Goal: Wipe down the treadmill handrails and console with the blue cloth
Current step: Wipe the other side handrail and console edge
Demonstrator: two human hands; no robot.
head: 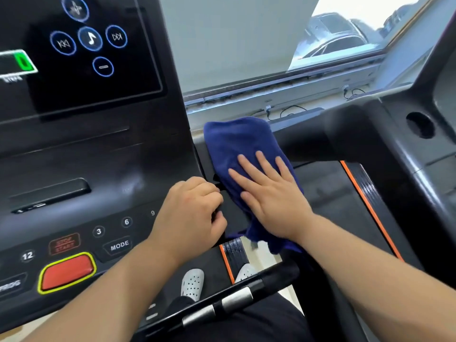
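Window [345, 40] beyond console [86, 156] | my right hand [269, 196] spread flat on blue cloth [234, 141] | left hand [190, 213] grips console edge

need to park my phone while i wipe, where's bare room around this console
Free: the ledge under the screen, above the number keys; the dark panel between ledge and screen; the round cup hole far right. Crowded: the console edge, where the left hand grips it and the right hand presses the blue cloth.

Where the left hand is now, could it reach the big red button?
Probably yes: the left hand grips the console edge nearby, nothing covers the red button, but it must let go first.
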